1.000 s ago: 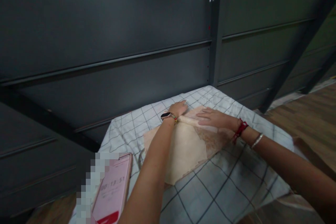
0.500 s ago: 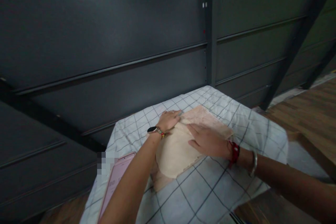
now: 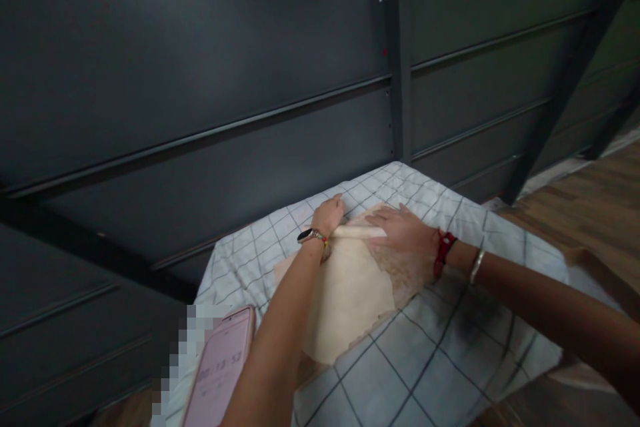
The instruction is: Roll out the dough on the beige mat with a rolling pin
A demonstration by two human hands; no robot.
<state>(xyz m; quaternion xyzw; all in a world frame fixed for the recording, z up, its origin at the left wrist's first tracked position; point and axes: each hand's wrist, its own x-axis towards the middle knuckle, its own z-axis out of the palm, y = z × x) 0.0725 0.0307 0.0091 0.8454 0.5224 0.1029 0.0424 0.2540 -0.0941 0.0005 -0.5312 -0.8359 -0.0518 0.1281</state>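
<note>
A thin beige sheet of cloth [image 3: 347, 293] lies on a white checked bedcover [image 3: 425, 353]. Its far edge is rolled into a narrow tube [image 3: 357, 232]. My left hand [image 3: 330, 213] presses on the tube's left end, fingers curled over it, a watch on the wrist. My right hand [image 3: 403, 230] lies flat on the tube's right end, fingers stretched out, with a red band and a bangle on the wrist. A lace-patterned layer shows under my right hand.
A pink phone [image 3: 220, 367] with a timer on its screen lies at the near left of the bedcover. Dark panelled walls [image 3: 225, 80] stand right behind the bed. Wooden floor [image 3: 600, 193] shows at the right.
Both hands moved back to the far edge of the sheet, and the narrow roll is there again under them. Half a second ago they were pressing nearer on the bunched cloth.
</note>
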